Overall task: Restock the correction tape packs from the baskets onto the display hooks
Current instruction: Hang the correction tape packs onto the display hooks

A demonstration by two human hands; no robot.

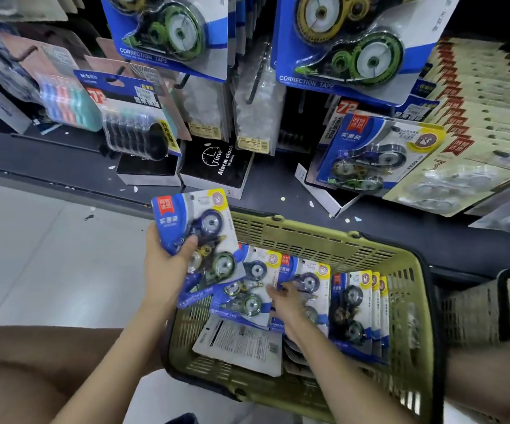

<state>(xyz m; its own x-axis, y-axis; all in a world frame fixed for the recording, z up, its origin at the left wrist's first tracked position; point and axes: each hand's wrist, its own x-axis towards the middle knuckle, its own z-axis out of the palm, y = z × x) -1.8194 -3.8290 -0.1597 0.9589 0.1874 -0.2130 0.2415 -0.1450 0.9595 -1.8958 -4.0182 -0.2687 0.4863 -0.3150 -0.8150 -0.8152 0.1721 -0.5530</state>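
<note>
My left hand [168, 264] grips a blue correction tape pack [200, 237] above the left rim of the green basket [314, 237], thumb across its front. My right hand [287, 301] reaches down into the basket, fingers curled on the edge of another blue pack [304, 283]. More packs lie in the basket: one flat [247, 289], several upright at the right [354, 310], one face down [241, 347]. The same kind of pack hangs on a display hook [366, 157] at the upper right.
Larger correction tape packs [351, 47] hang overhead. Black alarm clock boxes [217, 166] stand on the dark shelf [64, 166]. A six-roll tape pack [131, 117] hangs at the left, beige card packs [480, 117] at the right. A grey basket [476, 310] stands right of the green one.
</note>
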